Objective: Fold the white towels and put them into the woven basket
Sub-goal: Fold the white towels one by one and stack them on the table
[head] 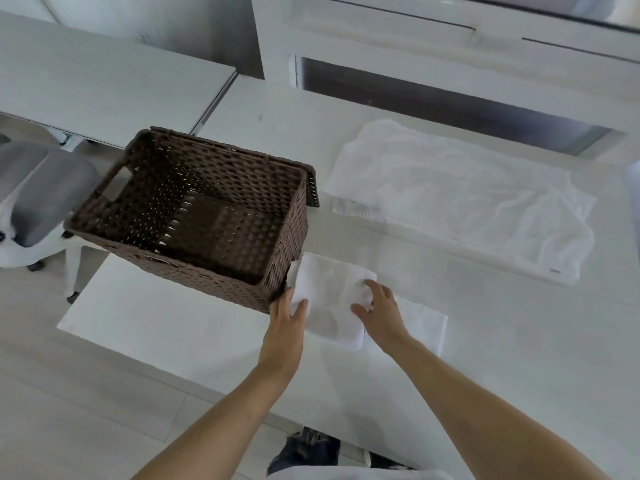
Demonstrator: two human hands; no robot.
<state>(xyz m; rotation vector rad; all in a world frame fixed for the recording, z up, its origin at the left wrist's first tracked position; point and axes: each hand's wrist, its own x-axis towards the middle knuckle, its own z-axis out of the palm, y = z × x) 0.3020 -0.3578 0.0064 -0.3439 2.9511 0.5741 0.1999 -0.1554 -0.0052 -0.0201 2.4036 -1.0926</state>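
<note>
A dark brown woven basket (pixel 194 209) stands on the white table (pixel 173 327), and I see no towel inside it. A folded white towel (pixel 329 299) is beside the basket's near right corner. My left hand (pixel 289 311) grips its left edge with the thumb on top. My right hand (pixel 379 306) grips its right side with curled fingers. Another folded white towel (pixel 424 322) lies flat just right of my right hand. A pile of unfolded white towels (pixel 460 199) is spread out farther back on the right.
A grey office chair (pixel 38 195) stands left of the table beside a second white desk (pixel 104 81). White cabinets (pixel 433 32) line the back. The table's near edge runs below my forearms.
</note>
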